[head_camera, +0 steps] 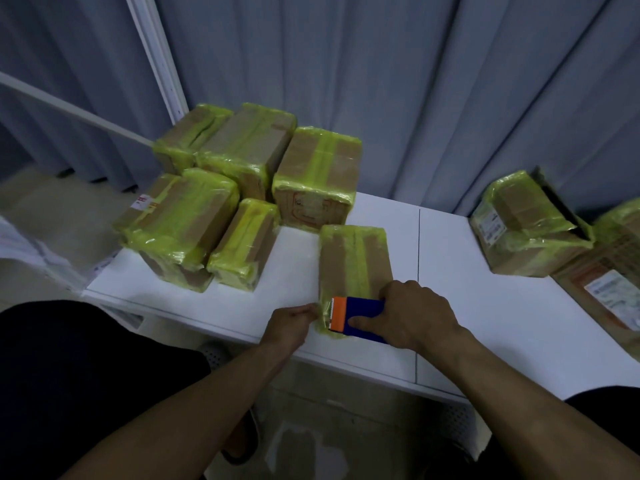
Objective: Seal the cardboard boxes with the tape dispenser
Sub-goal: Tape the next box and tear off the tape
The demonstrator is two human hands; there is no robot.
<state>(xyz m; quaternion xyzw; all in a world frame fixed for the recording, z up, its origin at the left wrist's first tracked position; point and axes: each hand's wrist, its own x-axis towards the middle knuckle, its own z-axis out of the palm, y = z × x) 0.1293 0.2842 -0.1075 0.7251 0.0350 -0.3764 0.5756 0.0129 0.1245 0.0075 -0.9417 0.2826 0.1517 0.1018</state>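
Note:
A small cardboard box (355, 261) with yellow-green tape strips lies on the white table (485, 327) in front of me. My right hand (414, 315) grips a blue and orange tape dispenser (358, 318), which sits at the box's near end. My left hand (294, 323) holds the box's near left corner, fingers curled against the taped edge. The tape roll itself is hidden under my right hand.
Several taped boxes (221, 195) stand stacked at the table's back left. A box with an open flap (526, 223) and another labelled box (609, 292) sit at the right. Grey curtains hang behind. The table's near edge runs just below my hands.

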